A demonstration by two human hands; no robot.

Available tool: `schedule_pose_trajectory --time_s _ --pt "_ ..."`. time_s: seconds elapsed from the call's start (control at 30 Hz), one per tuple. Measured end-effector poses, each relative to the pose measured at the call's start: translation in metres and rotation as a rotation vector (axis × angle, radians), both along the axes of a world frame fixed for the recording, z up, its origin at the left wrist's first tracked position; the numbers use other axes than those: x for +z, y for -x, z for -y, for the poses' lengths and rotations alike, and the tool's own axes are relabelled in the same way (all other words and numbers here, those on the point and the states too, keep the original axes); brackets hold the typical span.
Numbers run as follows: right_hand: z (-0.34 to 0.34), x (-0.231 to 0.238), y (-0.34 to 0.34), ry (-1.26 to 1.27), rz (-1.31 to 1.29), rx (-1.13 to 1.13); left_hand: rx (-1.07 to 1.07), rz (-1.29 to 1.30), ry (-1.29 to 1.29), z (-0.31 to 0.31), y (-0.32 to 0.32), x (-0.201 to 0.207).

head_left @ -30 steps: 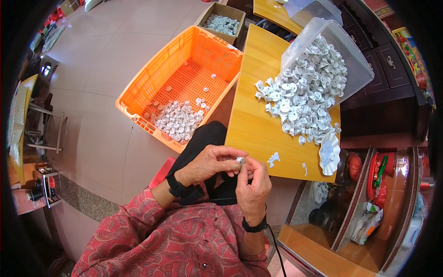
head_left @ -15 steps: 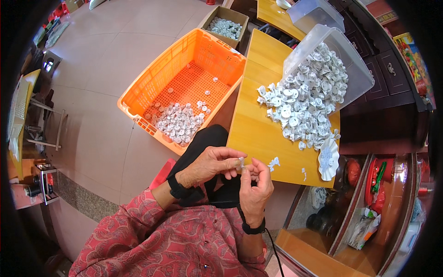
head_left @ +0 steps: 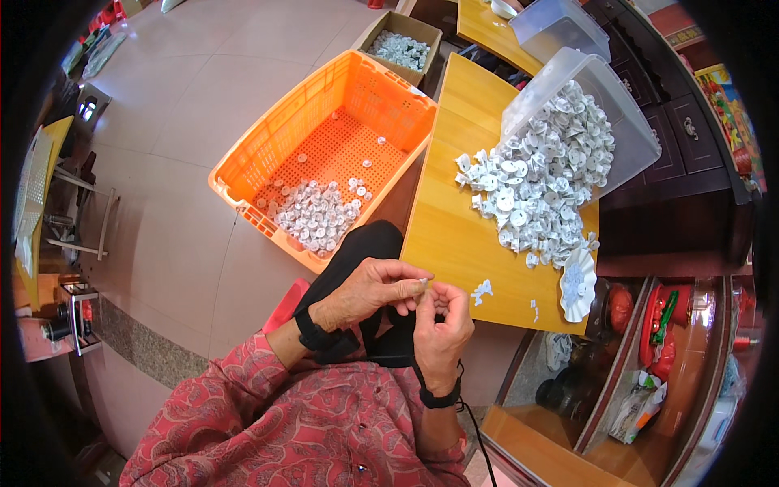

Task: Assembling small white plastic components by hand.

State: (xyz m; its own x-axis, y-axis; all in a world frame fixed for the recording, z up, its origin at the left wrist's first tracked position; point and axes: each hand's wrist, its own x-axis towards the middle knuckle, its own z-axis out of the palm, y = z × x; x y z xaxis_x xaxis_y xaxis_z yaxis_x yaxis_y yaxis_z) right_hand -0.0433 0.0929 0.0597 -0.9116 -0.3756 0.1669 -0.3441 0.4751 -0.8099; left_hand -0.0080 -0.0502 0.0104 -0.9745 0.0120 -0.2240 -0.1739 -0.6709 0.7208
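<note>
My left hand [head_left: 369,294] pinches a small white plastic part [head_left: 423,282] between thumb and forefinger, just over my lap; most of it is covered by fingers. Against those fingertips, my right hand [head_left: 442,329] is closed in a pinch, its thumb and forefinger pressed together; whatever they grip is too small to make out. Beside my right hand, a few white scraps [head_left: 482,292] lie on the yellow table [head_left: 434,235]. Farther back is a large heap of white plastic parts [head_left: 544,174], spilling from a clear plastic bin [head_left: 629,138] tipped on its side.
An orange crate [head_left: 243,158] with loose white parts [head_left: 316,215] stands on the floor at left. Behind it is a cardboard box [head_left: 438,49] of similar pieces. A scalloped white dish [head_left: 578,302] of small white bits sits at the table's right edge, near open shelves [head_left: 629,381].
My right hand has moved slightly left, and its fingertips have closed up against my left fingers. The white part shows less now. The view has shifted a little.
</note>
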Motion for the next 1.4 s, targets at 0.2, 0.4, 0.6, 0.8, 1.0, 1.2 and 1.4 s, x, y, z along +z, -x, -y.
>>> schedule_pose_trajectory --time_s 0.2,0.4,0.6,0.8,1.0,1.2,1.4 --pt "-0.004 -0.003 0.002 0.295 0.282 -0.046 -0.033 0.022 -0.093 0.002 0.000 -0.002" --pt "0.000 -0.004 0.002 0.260 0.228 -0.048 -0.003 0.033 -0.101 0.002 0.001 0.001" --pt "0.002 -0.005 0.012 0.103 0.040 -0.034 0.057 0.017 -0.031 0.015 0.002 -0.001" --pt "-0.006 -0.002 0.060 -0.287 -0.185 -0.039 0.508 0.232 0.033 0.052 0.005 -0.020" --pt "-0.004 -0.015 0.102 -0.453 -0.375 0.046 0.788 0.436 0.113 0.086 0.003 -0.041" --pt "0.011 -0.028 0.128 -0.599 -0.391 0.099 0.814 0.376 0.181 0.080 0.007 -0.038" --pt "0.014 -0.033 0.127 -0.520 -0.432 0.094 0.535 0.260 0.254 0.051 0.008 -0.025"
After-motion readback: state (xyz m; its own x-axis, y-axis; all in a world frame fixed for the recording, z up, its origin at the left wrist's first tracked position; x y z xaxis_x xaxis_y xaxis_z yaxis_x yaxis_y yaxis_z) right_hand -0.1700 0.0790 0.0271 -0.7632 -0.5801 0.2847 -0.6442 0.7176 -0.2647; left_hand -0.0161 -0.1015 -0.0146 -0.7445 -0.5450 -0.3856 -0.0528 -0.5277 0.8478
